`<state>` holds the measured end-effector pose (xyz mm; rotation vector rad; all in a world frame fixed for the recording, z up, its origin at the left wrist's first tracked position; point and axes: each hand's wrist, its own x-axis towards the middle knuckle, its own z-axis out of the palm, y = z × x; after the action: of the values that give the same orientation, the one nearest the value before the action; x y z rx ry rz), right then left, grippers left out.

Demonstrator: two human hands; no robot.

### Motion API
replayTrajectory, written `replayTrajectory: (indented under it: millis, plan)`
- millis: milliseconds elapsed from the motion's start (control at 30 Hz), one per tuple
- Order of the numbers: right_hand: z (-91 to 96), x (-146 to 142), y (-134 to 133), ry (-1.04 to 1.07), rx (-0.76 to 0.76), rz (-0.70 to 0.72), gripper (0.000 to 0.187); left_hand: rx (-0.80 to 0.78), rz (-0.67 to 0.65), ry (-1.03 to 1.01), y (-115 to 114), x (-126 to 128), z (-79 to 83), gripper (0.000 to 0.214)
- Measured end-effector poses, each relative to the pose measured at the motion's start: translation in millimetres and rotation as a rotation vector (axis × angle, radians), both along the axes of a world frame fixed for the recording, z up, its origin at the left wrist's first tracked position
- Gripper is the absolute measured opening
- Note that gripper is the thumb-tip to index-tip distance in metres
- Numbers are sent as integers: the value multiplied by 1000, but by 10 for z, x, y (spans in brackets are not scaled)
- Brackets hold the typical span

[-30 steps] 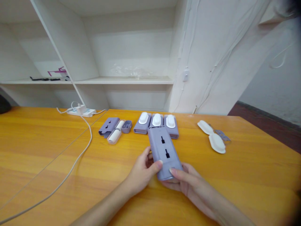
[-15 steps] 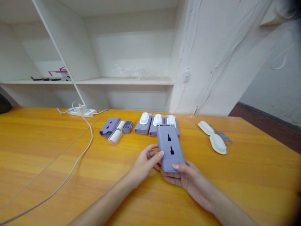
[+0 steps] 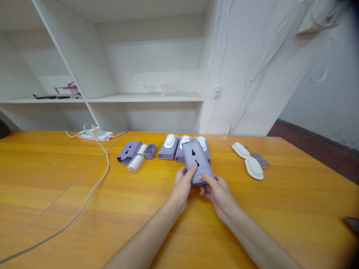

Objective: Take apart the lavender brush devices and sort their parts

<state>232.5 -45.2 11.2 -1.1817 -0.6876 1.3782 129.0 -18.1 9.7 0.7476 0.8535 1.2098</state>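
Note:
Between my two hands is a flat purple plastic case (image 3: 195, 151) with two black keyhole-shaped slots, tilted with its far end over the row behind it. My left hand (image 3: 183, 183) grips its left edge, thumb on the face near the lower slot. At the near right corner, my right hand (image 3: 215, 190) holds it with the thumb on top and the fingers underneath. Just beyond it are similar purple cases with white oval parts on top: the left one (image 3: 168, 147), the middle one (image 3: 180, 154) and the partly hidden right one (image 3: 206, 152).
Left of the row lie a slotted purple piece (image 3: 129, 151), a white cylinder (image 3: 137, 161) and a small purple cup (image 3: 150, 151). To the right lie white oval pieces (image 3: 254, 168) and a patterned packet (image 3: 260, 158). A power strip (image 3: 102, 136) and cable (image 3: 95, 188) are at left.
The held case has moved away from me, toward the row of cases. My left thumb has come further onto its face, and the camera view has shifted slightly.

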Motion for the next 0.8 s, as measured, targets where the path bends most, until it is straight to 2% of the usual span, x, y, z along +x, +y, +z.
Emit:
replayTrajectory:
  millis: [100,200,533,800]
  plan:
    - [-17,-11,-16,-8,36,-27,22,35,64,-21,-17,61,-61,57]
    - [2,18,-37,16,46,60,22,69,98,-23,-40,74,-87,58]
    - [46,84,-6,15,-27,196,25,63,136,-4,-33,49,-63,47]
    - [28,147,22,-5,11,248,23,36,152,-32,-70,89,-45,50]
